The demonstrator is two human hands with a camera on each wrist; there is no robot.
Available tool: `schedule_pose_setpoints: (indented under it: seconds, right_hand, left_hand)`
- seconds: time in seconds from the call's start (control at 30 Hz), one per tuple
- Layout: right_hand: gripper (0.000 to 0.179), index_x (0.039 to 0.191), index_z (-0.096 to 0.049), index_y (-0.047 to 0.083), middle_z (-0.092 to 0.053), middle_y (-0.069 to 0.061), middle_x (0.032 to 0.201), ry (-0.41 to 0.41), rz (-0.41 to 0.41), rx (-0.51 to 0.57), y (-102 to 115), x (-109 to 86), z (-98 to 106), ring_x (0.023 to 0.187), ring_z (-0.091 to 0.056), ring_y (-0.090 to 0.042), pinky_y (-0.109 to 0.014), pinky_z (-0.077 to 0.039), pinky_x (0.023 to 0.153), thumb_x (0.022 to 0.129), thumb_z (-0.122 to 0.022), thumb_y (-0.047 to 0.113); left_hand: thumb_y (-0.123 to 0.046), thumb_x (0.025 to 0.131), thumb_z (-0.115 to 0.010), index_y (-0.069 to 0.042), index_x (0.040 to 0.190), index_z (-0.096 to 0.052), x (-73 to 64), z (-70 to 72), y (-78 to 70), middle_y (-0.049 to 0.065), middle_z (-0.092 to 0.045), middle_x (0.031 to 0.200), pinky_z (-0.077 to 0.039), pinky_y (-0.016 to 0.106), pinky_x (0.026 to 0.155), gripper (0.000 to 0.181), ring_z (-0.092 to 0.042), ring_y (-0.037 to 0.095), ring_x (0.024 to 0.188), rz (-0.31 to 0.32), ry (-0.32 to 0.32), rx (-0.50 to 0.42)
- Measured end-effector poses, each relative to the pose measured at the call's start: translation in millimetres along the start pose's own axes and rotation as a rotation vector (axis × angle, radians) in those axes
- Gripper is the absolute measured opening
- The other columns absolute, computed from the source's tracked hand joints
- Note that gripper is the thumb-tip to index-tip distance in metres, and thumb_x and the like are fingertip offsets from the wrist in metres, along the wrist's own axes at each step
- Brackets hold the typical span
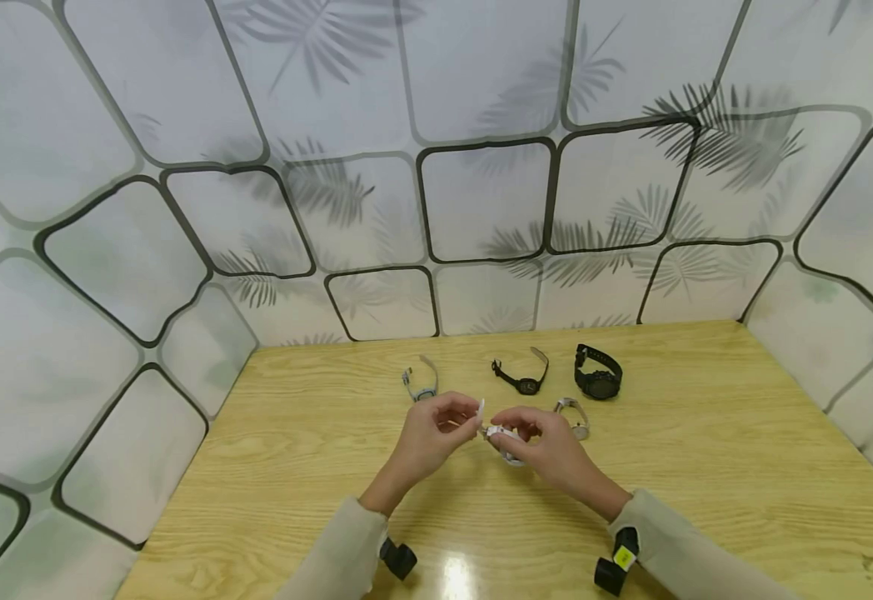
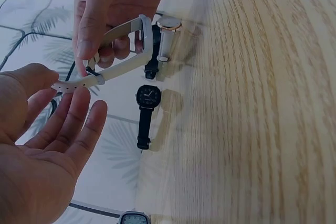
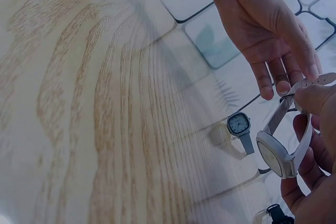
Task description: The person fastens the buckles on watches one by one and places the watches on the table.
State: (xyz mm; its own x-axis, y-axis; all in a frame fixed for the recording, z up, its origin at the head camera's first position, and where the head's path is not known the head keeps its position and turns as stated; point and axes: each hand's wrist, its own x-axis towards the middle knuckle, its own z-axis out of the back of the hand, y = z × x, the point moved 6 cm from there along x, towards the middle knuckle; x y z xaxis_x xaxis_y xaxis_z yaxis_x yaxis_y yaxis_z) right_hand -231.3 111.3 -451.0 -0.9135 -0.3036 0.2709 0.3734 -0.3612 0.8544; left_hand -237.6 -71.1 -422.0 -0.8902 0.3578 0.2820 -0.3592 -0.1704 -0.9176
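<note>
Currently: white wristwatch (image 3: 272, 157) aloft over table (image 1: 294, 492), short of far edge. Left hand (image 1: 436, 432): pinched on holed strap end (image 2: 69, 85), apparently keeping it taut. Right hand (image 1: 545, 446): curled around wristwatch near buckle (image 2: 91, 70), likely steadying it; buckle detail too small to tell. Toward far edge: grey-blue watch (image 1: 426, 394), square-faced black watch (image 1: 528, 386), chunky black watch (image 1: 600, 384), white-strapped watch (image 1: 581, 432), presumably leaving working room.

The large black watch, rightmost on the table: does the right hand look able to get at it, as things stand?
Probably yes, once the right hand releases the white watch it holds. The large black watch seems near, with only a small pale-strapped watch lying low between.
</note>
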Motion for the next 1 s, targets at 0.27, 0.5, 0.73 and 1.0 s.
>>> schedule_pose_setpoints:
  seconds: [0.27, 0.5, 0.73, 1.0]
  right_hand:
    - [0.023, 0.112, -0.077, 0.019, -0.073, 0.006, 0.095, -0.003, -0.021, 0.012, 1.2, -0.2, 2.3, 0.076, -0.063, -0.018, -0.027, -0.049, 0.058, 0.095, -0.076, 0.034]
    - [0.021, 0.112, -0.077, 0.020, -0.073, 0.007, 0.099, -0.008, -0.019, 0.021, 1.9, -0.9, 3.2, 0.078, -0.064, -0.017, -0.027, -0.049, 0.058, 0.095, -0.077, 0.033]
    - [0.023, 0.113, -0.077, 0.018, -0.074, 0.004, 0.104, 0.000, -0.021, 0.024, 3.3, -1.7, 3.0, 0.081, -0.064, -0.017, -0.027, -0.051, 0.062, 0.094, -0.078, 0.031]
    - [0.023, 0.113, -0.077, 0.018, -0.074, 0.003, 0.109, -0.009, -0.009, 0.021, 4.4, -2.5, 4.2, 0.081, -0.063, -0.014, -0.028, -0.052, 0.062, 0.093, -0.079, 0.029]
  left_hand:
    - [-0.009, 0.100, -0.070, 0.000, 0.115, -0.073, 2.0, -1.7, -0.9, 0.019, -0.073, 0.112, -0.062, 0.048, 0.072, 0.018, -0.070, 0.041, 0.087, -0.015, 0.010, -0.071]
    - [-0.016, 0.100, -0.071, 0.001, 0.113, -0.076, 3.2, -3.7, -3.9, 0.016, -0.076, 0.094, -0.062, 0.049, 0.072, 0.022, -0.073, 0.034, 0.075, -0.034, 0.002, -0.032]
    - [-0.017, 0.098, -0.074, -0.006, 0.107, -0.079, 3.1, -2.1, -5.0, 0.008, -0.077, 0.093, -0.061, 0.039, 0.065, 0.015, -0.073, 0.030, 0.074, -0.038, -0.001, 0.014]
    - [-0.013, 0.095, -0.076, -0.006, 0.107, -0.080, 2.8, -0.7, -2.8, 0.007, -0.078, 0.099, -0.063, 0.040, 0.073, 0.014, -0.075, 0.023, 0.078, -0.017, 0.014, -0.050]
